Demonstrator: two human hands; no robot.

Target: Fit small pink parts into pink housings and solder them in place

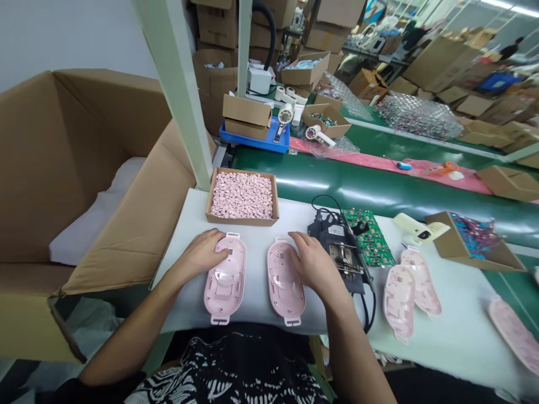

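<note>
Two pink shells, left [225,287] and right [287,289], lie hollow side up on the white tabletop [256,280], side by side, apart, near the table's front edge. Left hand [202,253] at the left shell's upper outer rim, thumb over the hollow; thumb and forefinger apart. Right hand [314,262] at the right shell's upper outer rim, thumb over the hollow, forefinger apart from it. Whether the other fingers clamp either rim: cannot tell, hidden.

Just behind the left shell, a carton [242,220] full of small pink parts [242,193]. Right of the right hand, a black unit [337,238] with cables; green boards [374,241] beside it. Farther right, two overlapping shells [399,297], a pale fan [421,229] and a box [455,252] of wires [475,233]. Another shell [514,336] at far right, blurred. Beyond: green belt [295,178], blue tray [256,144]. Big open box [130,224] left of the table.
</note>
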